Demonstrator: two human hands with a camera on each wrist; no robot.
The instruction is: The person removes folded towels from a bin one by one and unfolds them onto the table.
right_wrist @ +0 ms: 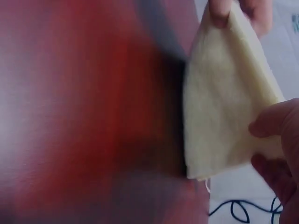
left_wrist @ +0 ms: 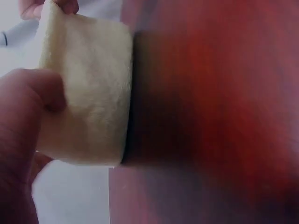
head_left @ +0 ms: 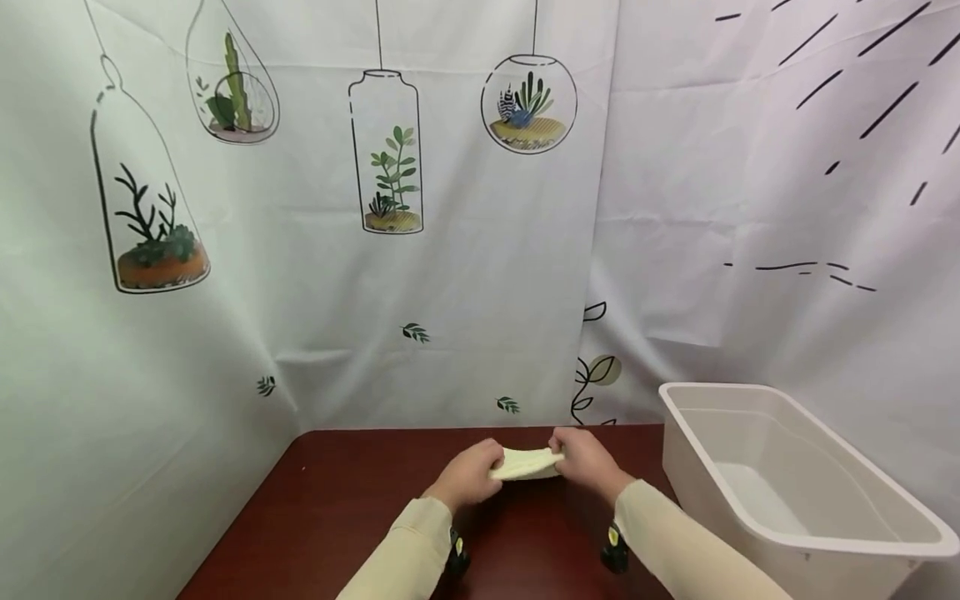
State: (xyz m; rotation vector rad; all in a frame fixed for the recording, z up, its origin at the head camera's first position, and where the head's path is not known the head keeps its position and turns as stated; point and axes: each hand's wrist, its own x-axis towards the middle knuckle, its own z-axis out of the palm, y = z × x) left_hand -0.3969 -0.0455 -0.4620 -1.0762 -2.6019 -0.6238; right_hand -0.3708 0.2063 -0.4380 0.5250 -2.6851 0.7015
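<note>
A pale yellow folded cloth (head_left: 527, 463) hangs between both hands, just above the dark red table. My left hand (head_left: 468, 477) pinches its left end, with the thumb on the near face in the left wrist view. At the other end, my right hand (head_left: 588, 460) grips the cloth between thumb and fingers. Seen from the right wrist, the cloth (right_wrist: 219, 98) looks fuzzy and layered, with a fold along its upper edge. Its lower edge casts a dark shadow on the tabletop (left_wrist: 224, 102).
To the right stands a large off-white plastic tub (head_left: 750, 508), its inner floor visible. A white printed curtain (head_left: 480, 275) with plant drawings surrounds the table (head_left: 337, 500) at the back and sides. Dark wrist devices (head_left: 614, 550) sit under the sleeves.
</note>
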